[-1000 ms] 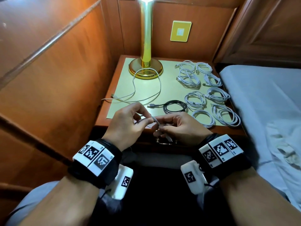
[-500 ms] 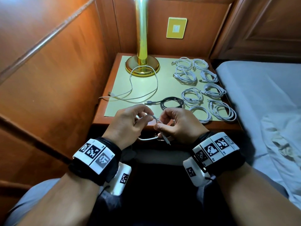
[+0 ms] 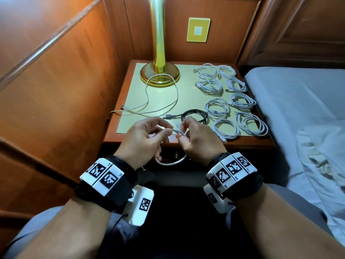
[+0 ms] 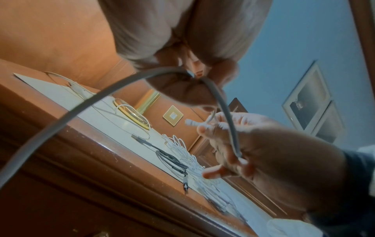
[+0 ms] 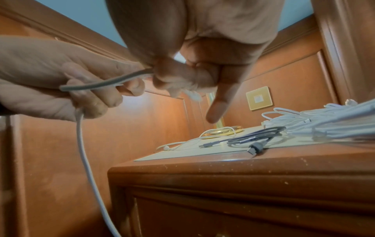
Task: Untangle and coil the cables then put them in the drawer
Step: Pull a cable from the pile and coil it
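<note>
A white cable (image 3: 177,131) runs between both hands at the nightstand's front edge, with a slack loop (image 3: 170,163) hanging below them. My left hand (image 3: 147,135) pinches it (image 5: 97,85) and my right hand (image 3: 194,135) grips its plug end (image 4: 191,122). Another white cable (image 3: 160,94) lies loose near the lamp base. A coiled black cable (image 3: 194,116) sits mid-front on the mat. Several coiled white cables (image 3: 229,101) lie on the right side. The drawer front (image 5: 243,213) below the top stands closed.
A brass lamp (image 3: 158,53) stands at the back of the nightstand (image 3: 115,135). Wood panelling closes in the left side and rear. A bed (image 3: 298,109) with white sheets lies directly to the right. My knees are below the hands.
Both hands have stayed at the front edge, working the white cable. A slack loop now hangs below the hands, and the right hand has turned the plug end upward.
</note>
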`<action>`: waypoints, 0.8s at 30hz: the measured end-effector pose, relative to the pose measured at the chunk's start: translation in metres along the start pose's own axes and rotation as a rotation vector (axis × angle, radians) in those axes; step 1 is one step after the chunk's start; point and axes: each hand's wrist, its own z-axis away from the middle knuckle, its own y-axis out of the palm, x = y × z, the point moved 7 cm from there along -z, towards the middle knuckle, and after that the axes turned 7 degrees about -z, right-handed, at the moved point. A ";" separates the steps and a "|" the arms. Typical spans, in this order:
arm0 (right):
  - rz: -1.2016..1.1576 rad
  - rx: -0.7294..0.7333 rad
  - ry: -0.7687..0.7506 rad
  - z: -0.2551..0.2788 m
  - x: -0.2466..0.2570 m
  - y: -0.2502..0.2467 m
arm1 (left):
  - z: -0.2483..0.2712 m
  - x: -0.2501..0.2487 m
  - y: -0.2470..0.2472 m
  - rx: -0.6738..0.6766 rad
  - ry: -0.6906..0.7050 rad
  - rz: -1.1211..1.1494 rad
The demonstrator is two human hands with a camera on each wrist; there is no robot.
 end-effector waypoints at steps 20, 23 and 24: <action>-1.166 0.251 0.239 0.005 0.003 0.000 | -0.002 -0.009 -0.009 -0.053 0.206 -0.335; -1.403 0.087 0.226 -0.004 -0.008 -0.028 | -0.007 -0.003 -0.021 -0.048 0.125 -0.309; -1.466 0.000 0.230 -0.007 -0.016 -0.039 | -0.009 -0.002 -0.030 -0.095 0.125 -0.334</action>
